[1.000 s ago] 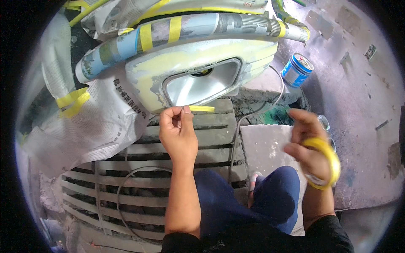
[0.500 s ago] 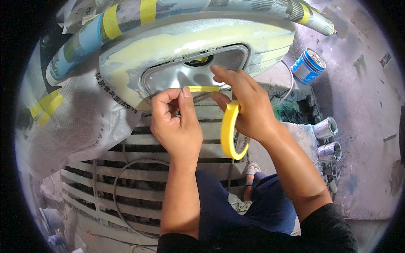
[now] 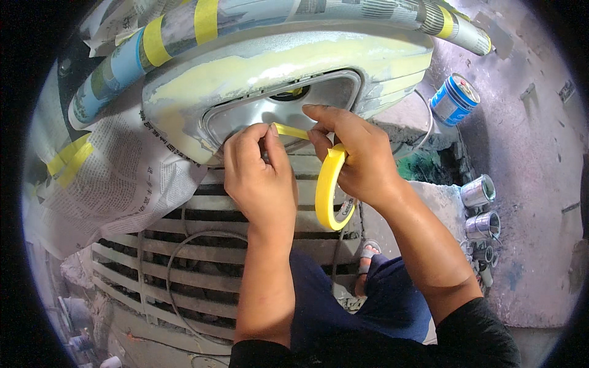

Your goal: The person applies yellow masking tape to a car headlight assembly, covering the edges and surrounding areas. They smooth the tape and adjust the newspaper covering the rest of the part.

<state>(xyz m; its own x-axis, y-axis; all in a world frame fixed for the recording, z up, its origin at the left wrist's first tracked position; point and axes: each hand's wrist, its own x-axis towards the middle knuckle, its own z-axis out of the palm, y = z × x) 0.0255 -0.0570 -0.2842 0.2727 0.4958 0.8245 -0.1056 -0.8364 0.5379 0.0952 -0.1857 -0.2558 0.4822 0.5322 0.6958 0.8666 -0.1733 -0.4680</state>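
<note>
A short strip of yellow masking tape (image 3: 291,131) stretches between my two hands, close in front of a curved body panel (image 3: 245,69) coated in patchy pale yellow and grey. My left hand (image 3: 254,165) pinches one end of the strip. With thumb and fingertips my right hand (image 3: 365,150) holds the other end, and the yellow tape roll (image 3: 324,196) hangs from the same hand. Behind the strip lies the panel's silver recess (image 3: 245,113), which has a dark round hole. My fingers cover part of its lower rim.
A newspaper-wrapped tube (image 3: 257,23) banded with yellow tape arches above the panel. Masking paper (image 3: 135,178) drapes at left. Below is a slatted floor grate (image 3: 202,259) with a cable (image 3: 170,270) over it. A blue-white can (image 3: 453,100) and several metal tins (image 3: 478,191) stand at right.
My right thumb and forefinger have drawn closer together. The exposed strip looks shorter and slants down toward my right hand. My left hand has turned slightly.
</note>
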